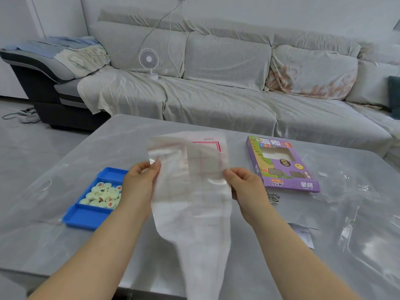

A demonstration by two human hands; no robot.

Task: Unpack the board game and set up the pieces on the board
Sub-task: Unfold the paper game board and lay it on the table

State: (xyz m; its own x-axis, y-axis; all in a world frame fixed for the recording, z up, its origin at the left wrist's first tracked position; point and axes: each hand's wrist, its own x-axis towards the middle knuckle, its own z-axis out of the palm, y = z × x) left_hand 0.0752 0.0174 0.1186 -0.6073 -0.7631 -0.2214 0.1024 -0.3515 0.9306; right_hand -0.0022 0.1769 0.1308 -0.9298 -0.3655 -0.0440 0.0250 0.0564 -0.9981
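Board sheet (190, 191): a thin, translucent, limp sheet faintly printed with a red grid, held in the air above the table (54, 169), directly ahead and between the two hands. Its long axis runs from the far side towards the person, and the near end droops and narrows below the wrists. Whether a clear sleeve is wrapped round it cannot be told.

The sheet's left edge is pinched between thumb and fingers of the left hand (140, 180). Its right edge is pinched in the same way by the right hand (244, 185). Both grips lie at about the same height, on the far half of the sheet, so neither hand is nearer. Spreading it flat is judged to depend on the two edges being drawn apart.

A blue tray (86, 217) is seen on the table just left of the left forearm, which partly hides it. Cream round pieces (104, 194) with red and dark characters are heaped in its middle compartment, while bare blue floor is shown in the far and near ones.

A purple game box (283, 165) lies flat to the right, well apart from the tray. Nothing can be made out through its window. A small metal object (273, 197) lies just before it, and crumpled clear film (350, 202) lies further right.
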